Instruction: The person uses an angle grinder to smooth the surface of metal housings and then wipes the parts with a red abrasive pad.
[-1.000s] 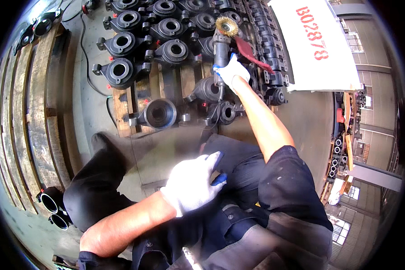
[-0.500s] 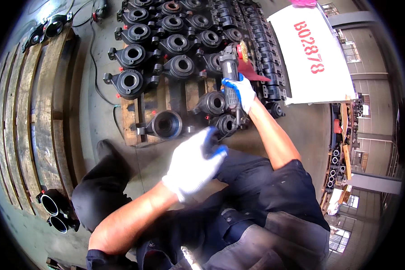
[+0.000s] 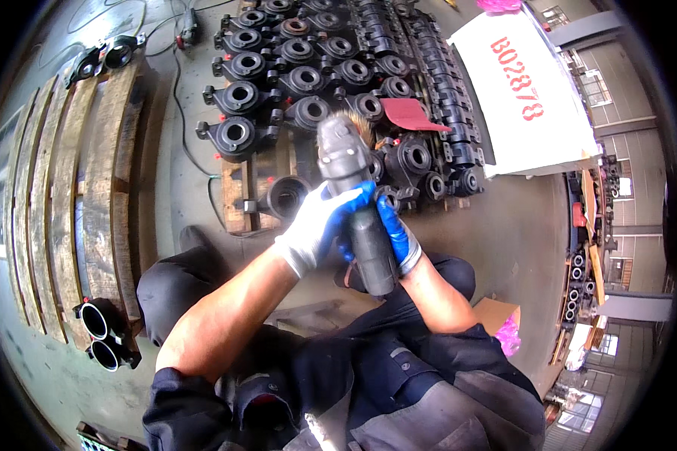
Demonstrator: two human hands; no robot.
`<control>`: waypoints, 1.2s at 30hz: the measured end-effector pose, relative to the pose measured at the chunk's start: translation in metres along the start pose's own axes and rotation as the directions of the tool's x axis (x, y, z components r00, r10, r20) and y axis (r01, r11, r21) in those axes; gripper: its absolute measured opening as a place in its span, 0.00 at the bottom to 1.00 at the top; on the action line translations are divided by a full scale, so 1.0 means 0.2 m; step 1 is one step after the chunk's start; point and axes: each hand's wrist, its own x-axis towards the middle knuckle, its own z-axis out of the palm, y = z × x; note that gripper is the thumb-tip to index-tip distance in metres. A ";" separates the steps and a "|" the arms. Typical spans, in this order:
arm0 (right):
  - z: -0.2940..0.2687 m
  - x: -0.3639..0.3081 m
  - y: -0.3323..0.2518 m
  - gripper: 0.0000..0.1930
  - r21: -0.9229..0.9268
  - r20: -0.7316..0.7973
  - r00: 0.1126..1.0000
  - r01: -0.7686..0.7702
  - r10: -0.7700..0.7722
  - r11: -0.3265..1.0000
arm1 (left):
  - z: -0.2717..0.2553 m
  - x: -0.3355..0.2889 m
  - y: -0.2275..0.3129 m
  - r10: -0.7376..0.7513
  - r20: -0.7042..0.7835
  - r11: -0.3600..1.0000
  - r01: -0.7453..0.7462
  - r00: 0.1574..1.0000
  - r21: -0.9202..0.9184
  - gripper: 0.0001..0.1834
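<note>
The left hand in a white-and-blue glove (image 3: 322, 224), free half a second ago, now joins the right hand in a matching glove (image 3: 399, 239); both clamp round a black cylindrical angle grinder (image 3: 368, 248), now pulled closer, before the torso: a two-handed hold. Brass-coloured wire brush (image 3: 366, 128) partly hidden behind its head. Black ring-shaped metal castings (image 3: 251, 140), flat red sheet (image 3: 412, 115) on top, wooden pallet (image 3: 235, 212), grey floor (image 3: 158, 177), white box (image 3: 515, 98) at right.

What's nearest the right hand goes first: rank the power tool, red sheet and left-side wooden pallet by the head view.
1. Power tool: at the right hand, on its left.
2. Red sheet: farther ahead.
3. Left-side wooden pallet: far left.
</note>
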 end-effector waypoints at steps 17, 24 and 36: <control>-0.20 -0.08 0.21 0.20 0.088 -0.197 0.977 -0.060 0.076 0.994 | -0.05 0.04 -0.39 -0.114 -0.228 0.973 0.156 0.967 0.172 0.26; -0.15 -0.05 0.28 0.22 0.031 -0.304 0.948 -0.092 0.097 0.995 | -0.14 0.07 -0.55 0.004 -0.314 0.931 0.111 0.950 0.349 0.33; -0.16 -0.01 0.24 0.18 0.014 -0.264 0.965 0.009 -0.005 1.000 | -0.17 0.12 -0.62 -0.064 -0.190 0.992 0.042 0.980 -0.119 0.20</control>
